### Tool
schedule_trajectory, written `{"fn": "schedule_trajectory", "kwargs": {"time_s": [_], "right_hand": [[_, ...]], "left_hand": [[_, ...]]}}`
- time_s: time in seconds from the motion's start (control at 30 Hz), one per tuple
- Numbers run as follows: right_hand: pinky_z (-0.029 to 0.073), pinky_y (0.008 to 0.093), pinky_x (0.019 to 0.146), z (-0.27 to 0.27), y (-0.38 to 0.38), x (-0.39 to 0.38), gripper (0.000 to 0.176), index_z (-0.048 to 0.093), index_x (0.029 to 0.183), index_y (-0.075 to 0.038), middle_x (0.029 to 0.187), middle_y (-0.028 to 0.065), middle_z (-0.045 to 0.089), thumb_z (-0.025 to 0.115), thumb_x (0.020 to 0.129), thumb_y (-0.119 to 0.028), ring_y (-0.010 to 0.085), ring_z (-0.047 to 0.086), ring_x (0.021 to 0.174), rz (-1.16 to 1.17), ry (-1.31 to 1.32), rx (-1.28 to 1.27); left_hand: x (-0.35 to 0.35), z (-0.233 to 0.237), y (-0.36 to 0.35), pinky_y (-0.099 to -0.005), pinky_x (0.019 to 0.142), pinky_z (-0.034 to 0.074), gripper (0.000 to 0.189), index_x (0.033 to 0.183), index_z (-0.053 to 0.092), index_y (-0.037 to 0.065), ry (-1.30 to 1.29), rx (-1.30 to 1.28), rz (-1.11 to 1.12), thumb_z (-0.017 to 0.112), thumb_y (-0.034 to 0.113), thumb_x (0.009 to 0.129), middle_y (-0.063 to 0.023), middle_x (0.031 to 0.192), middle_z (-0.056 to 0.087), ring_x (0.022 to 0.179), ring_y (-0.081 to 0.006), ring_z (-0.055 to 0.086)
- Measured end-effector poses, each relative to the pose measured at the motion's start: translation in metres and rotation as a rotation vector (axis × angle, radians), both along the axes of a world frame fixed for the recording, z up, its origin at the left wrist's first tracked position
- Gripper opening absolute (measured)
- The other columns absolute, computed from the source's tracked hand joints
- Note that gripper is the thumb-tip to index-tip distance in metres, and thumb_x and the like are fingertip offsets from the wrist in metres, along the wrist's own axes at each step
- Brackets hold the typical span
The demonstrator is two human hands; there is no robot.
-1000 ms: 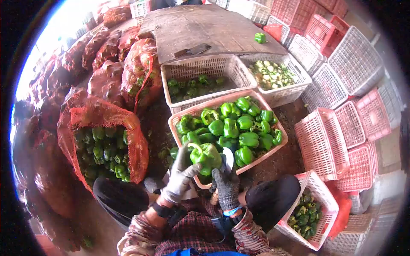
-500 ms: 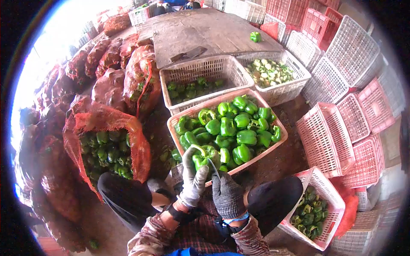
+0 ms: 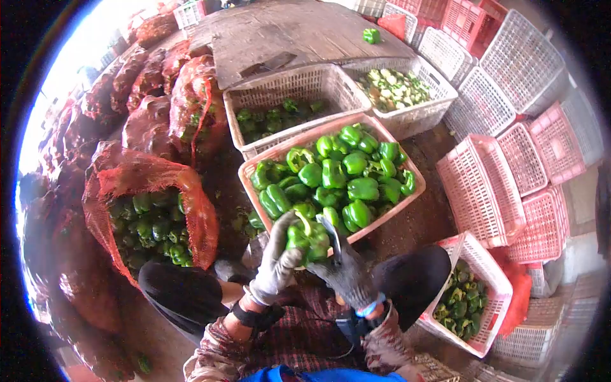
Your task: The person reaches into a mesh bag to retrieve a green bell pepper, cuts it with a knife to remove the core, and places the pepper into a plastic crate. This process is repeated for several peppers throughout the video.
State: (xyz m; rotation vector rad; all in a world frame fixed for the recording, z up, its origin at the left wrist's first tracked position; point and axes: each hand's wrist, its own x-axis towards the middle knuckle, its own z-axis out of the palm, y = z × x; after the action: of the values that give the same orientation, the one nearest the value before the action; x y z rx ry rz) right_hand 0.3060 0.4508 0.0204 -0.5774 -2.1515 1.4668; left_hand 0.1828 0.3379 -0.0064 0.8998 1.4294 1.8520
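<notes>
My left hand (image 3: 273, 267), in a pale glove, is closed round a green bell pepper (image 3: 308, 240) whose curved stem points up. Against the pepper's right side is my right hand (image 3: 349, 274), in a dark grey glove, gripping a small knife (image 3: 328, 233). The blade rises beside the pepper; the handle is hidden in the glove. Just beyond both hands, a pink crate (image 3: 407, 207) is heaped with shiny green bell peppers (image 3: 363, 189).
A red mesh sack (image 3: 200, 210) of peppers lies open at left, near more full sacks (image 3: 149, 124). Behind stand a crate of darker peppers (image 3: 232, 105) and a crate of pale trimmings (image 3: 394, 89). At right are a pink crate (image 3: 503, 305) with peppers and stacked crates (image 3: 477, 191).
The pepper has turned in my left hand, its stem now more upright. My right hand has opened out from a tighter curl, and the knife has shifted right. The whole view has tilted slightly.
</notes>
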Motion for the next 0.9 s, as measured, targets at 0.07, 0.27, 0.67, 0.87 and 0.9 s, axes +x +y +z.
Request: {"fn": "schedule_trajectory", "kwargs": {"time_s": [0.07,0.27,0.67,0.87,0.9], "right_hand": [[0.046,0.0396,0.094,-0.011,0.01,0.001,0.088,0.033,0.142,-0.01,0.125,0.0157,0.056,0.081,0.071,-0.029,0.0323,0.057,0.113,0.084,-0.128,-0.093],[0.048,0.0392,0.091,-0.029,0.004,0.008,0.079,0.04,0.138,-0.01,0.121,0.0165,0.057,0.079,0.071,-0.027,0.0318,0.058,0.108,0.222,-0.063,-0.015],[0.05,0.0308,0.078,-0.057,0.036,0.031,0.042,0.052,0.118,-0.004,0.096,0.004,0.063,0.065,0.081,-0.02,0.014,0.06,0.087,0.405,-0.407,-0.758],[0.049,0.0325,0.086,-0.044,0.009,0.002,0.051,0.05,0.122,-0.003,0.107,0.0082,0.06,0.07,0.078,-0.016,0.0198,0.059,0.096,0.075,-0.021,-0.466],[0.048,0.0343,0.087,-0.023,0.012,-0.01,0.057,0.048,0.126,-0.003,0.11,0.0117,0.059,0.073,0.076,-0.017,0.0235,0.059,0.099,-0.022,-0.012,-0.2]], "left_hand": [[0.01,0.007,0.002,-0.0333,0.099,0.039,0.077,0.14,0.031,0.002,-0.046,-0.008,-0.046,0.064,0.048,0.087,-0.0104,0.128,0.048,0.116,-0.0183,0.045],[0.013,-0.02,-0.016,-0.0294,0.086,0.046,0.078,0.124,0.045,0.002,-0.265,-0.22,-0.163,0.084,0.041,0.069,-0.0047,0.104,0.059,0.097,-0.0119,0.053],[-0.002,-0.05,-0.011,-0.0224,0.044,0.049,0.078,0.113,0.054,0.0,-0.774,-0.132,-0.449,0.067,0.064,0.073,-0.0083,0.082,0.062,0.06,-0.0156,0.062],[-0.014,-0.053,0.003,-0.0353,0.067,0.049,0.056,0.112,0.054,0.01,-1.072,0.252,0.038,0.055,0.059,0.087,-0.0075,0.097,0.059,0.079,-0.0205,0.058],[-0.02,-0.056,0.001,-0.0356,0.07,0.049,0.056,0.115,0.053,0.009,-1.004,0.232,0.134,0.056,0.058,0.087,-0.0068,0.099,0.058,0.082,-0.0204,0.058]]}}
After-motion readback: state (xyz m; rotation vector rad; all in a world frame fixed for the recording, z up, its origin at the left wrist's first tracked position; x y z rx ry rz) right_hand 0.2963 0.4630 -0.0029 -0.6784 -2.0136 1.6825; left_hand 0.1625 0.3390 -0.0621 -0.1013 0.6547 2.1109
